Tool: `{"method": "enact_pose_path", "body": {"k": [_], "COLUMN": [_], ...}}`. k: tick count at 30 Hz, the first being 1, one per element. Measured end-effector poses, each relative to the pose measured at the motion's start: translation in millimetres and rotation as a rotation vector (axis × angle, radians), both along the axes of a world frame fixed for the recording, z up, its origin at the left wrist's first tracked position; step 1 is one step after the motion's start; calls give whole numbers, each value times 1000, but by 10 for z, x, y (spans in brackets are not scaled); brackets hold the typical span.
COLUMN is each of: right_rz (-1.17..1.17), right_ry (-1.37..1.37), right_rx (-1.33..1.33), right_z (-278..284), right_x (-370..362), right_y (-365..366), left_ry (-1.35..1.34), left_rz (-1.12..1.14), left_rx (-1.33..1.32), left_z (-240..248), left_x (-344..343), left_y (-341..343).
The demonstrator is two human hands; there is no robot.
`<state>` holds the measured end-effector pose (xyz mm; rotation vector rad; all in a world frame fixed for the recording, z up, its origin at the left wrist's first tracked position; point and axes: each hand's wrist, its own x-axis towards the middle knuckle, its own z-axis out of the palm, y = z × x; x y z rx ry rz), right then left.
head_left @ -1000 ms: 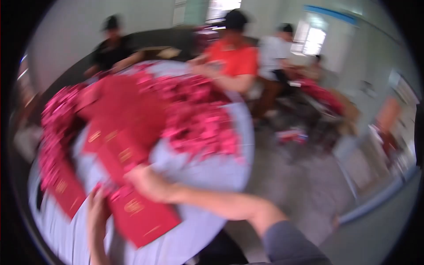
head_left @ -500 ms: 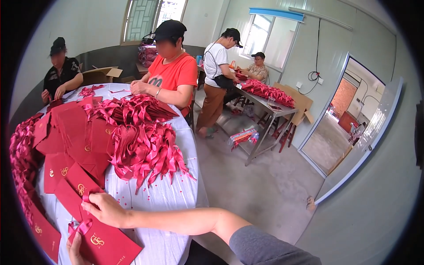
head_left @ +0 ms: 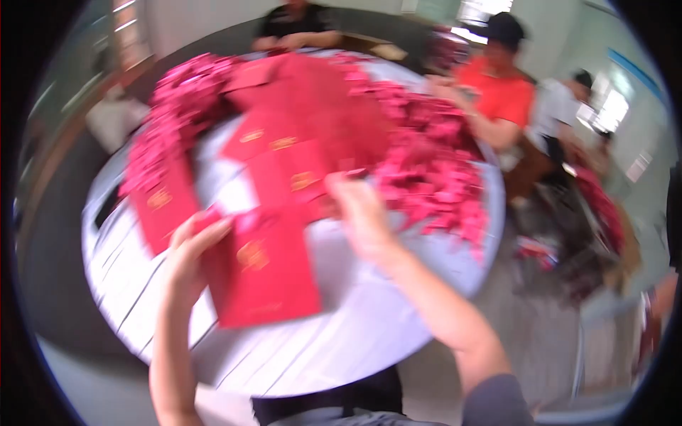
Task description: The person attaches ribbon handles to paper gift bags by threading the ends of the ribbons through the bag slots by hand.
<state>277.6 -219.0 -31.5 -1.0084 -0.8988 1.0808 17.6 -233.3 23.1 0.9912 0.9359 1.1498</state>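
Observation:
My left hand [head_left: 190,248] grips the upper left corner of a flat red gift bag [head_left: 273,280] with a gold emblem, near its pink ribbon [head_left: 245,220]. This bag is tilted toward me above the table's near side. Farther right, my right hand [head_left: 361,216] is beside another red gift bag [head_left: 280,174], its fingers pinched at a small dark pink ribbon piece [head_left: 357,172]; motion blurs its fingertips. More red bags [head_left: 298,85] overlap in a heap beyond both hands. A single bag [head_left: 162,202] lies left of my left hand.
The round table [head_left: 383,298] has a white cover. Piles of ribboned bags lie at its left [head_left: 174,113] and right [head_left: 433,170]. A person in black [head_left: 298,28] sits across; a person in a red shirt [head_left: 497,85] is at the right, with a person in white [head_left: 558,106] beyond.
The view has swung left, bringing both forearms and the table's near edge into sight. My left hand has raised its bag; my right hand is now farther from it.

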Motion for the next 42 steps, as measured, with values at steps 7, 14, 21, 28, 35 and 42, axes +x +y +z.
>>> {"method": "enact_pose_path", "body": {"k": [7,14,21,28,35,42], "right_rz": [384,384,50,-196,-293,-52], "right_ry": [-115,-176,-737,-988,-1085,-755], "right_rx": [39,9,289,261,202,-80], "right_z": [221,130,-72,-177,-266,-101], "right_x": [-198,-227,-200,-139,-109,-99], "right_y": [-178,-129,-30,6,56,38], "left_ry": [-49,1036,1302,1150,1111,1050], "left_rz": [248,654,737,329,91,172], "left_rx": [418,288,506,949,996,717], "left_z": [564,-414,-581,-331,-442,-353], "left_x": [-1074,-2143,-1749,-451,223,282], "left_y": [335,877,734,540,940,868]}}
